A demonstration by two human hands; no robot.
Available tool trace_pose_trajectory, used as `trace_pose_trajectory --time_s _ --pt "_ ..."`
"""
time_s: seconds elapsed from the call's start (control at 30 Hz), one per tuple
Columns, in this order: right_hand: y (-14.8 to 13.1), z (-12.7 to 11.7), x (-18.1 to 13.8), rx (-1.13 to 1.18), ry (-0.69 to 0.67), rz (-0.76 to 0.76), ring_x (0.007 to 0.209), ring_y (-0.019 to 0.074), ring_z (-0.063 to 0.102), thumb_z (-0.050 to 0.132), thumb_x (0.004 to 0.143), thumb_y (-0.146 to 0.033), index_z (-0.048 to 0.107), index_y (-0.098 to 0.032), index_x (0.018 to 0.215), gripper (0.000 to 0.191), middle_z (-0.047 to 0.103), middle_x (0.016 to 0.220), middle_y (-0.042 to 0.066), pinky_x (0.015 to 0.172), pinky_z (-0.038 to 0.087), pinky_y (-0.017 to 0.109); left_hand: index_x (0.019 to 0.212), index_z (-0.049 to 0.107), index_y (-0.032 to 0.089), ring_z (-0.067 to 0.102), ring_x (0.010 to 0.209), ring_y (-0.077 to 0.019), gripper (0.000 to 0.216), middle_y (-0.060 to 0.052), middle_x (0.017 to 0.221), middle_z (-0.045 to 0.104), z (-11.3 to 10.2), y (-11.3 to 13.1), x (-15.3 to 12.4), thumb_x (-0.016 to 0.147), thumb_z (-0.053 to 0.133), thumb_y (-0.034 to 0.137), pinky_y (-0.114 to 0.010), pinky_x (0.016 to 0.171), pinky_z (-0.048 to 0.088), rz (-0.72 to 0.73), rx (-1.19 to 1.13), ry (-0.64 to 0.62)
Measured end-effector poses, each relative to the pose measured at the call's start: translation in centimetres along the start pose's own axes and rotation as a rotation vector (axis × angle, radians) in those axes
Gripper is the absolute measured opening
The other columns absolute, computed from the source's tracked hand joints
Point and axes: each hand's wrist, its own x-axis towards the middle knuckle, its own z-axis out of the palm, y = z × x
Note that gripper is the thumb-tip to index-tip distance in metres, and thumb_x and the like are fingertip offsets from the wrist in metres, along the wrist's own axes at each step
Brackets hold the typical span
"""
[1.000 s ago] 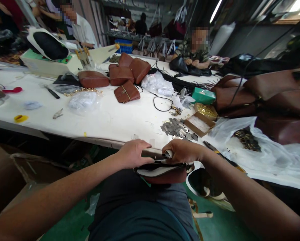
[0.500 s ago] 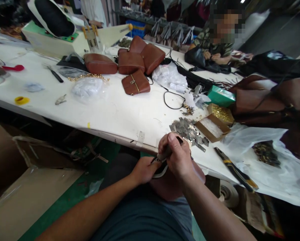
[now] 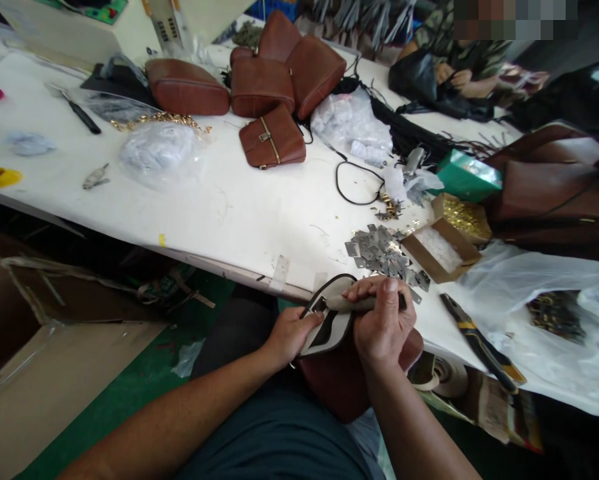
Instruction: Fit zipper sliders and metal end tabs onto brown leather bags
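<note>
Left hand (image 3: pixel 292 333) pinched the pale flap (image 3: pixel 329 320) of the brown bag (image 3: pixel 344 380) on the lap at the surface (image 3: pixel 239 220) edge, right hand (image 3: pixel 382 320) closed around a tool handle (image 3: pixel 357 304); best kept flap taut, tip square

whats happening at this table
A person holds a brown leather bag on their lap at the edge of the white worktable. The left hand grips the bag's pale grey flap; the right hand presses a dark-handled tool against it. More brown bags and small grey metal plates lie on the table.
</note>
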Motion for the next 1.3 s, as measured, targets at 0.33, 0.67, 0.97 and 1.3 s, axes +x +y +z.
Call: trace_pose_trajectory --time_s 0.33,0.67,0.97,1.3 --pt "0.8 0.6 0.4 0.028 0.067 0.055 0.053 0.0135 0.056 0.055 0.105 -0.043 0.05 -0.023 0.075 0.036 0.052 0.064 -0.005 0.056 0.051 0.03 0.072 0.065 0.016 0.051 0.064 -0.0153 0.043 -0.001 0.066 0.06 -0.8 0.1 -0.2 0.075 0.074 0.058 -0.026 0.058 0.035 -0.022 0.062 -0.011" --pt "-0.1 0.2 -1.7 -0.035 -0.204 -0.08 0.065 0.0173 0.059 0.055 0.105 -0.037 0.054 -0.024 0.079 0.029 0.058 0.07 -0.001 0.067 0.051 0.036 0.068 0.062 0.016 0.05 0.061 -0.0141 0.039 0.001 0.062 0.056 -0.1 0.8 -0.7 0.077 0.07 0.053 -0.026 0.058 0.035 0.022 0.08 0.031" --pt "-0.7 0.9 -1.5 -0.033 -0.238 -0.165 0.065 0.0177 0.058 0.056 0.105 -0.035 0.057 -0.025 0.08 0.027 0.058 0.069 -0.001 0.066 0.05 0.036 0.057 0.052 0.018 0.04 0.058 -0.012 0.036 0.003 0.057 0.045 0.1 0.8 -0.6 0.077 0.065 0.045 -0.027 0.056 0.027 0.045 0.17 0.077" --pt "0.1 0.3 -1.9 -0.076 -0.17 -0.158 0.064 0.017 0.06 0.054 0.105 -0.04 0.054 -0.024 0.079 0.031 0.058 0.067 -0.001 0.065 0.051 0.035 0.06 0.053 0.018 0.041 0.06 -0.0129 0.036 0.003 0.058 0.046 0.2 0.5 -0.7 0.076 0.064 0.049 -0.027 0.056 0.027 0.057 0.209 0.08"
